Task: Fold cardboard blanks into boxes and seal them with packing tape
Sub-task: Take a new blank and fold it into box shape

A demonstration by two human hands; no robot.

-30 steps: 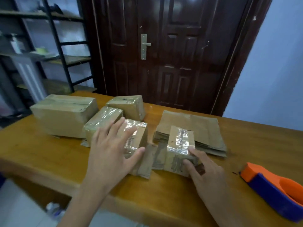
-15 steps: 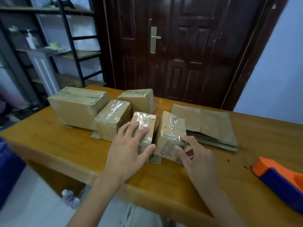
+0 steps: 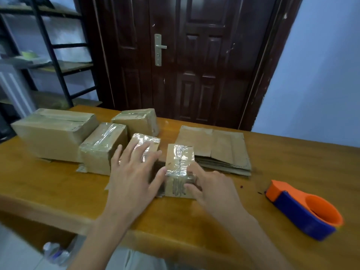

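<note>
The right hand [image 3: 212, 189] pinches the small tape-wrapped cardboard box [image 3: 180, 168], long axis running away from the person, while the flat, released left hand [image 3: 132, 172] rests just beside it.

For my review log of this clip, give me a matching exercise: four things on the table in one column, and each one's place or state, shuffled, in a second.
Things
1. tape dispenser
2. stack of flat blanks
3. large box
4. newest taped box

Places or states
A. far left end of the table
B. between the left hand and right hand, touched by both
C. lying untouched at the right, near the front edge
D. flat, unfolded, behind the right hand

Pairs: 1-C, 2-D, 3-A, 4-B
</note>
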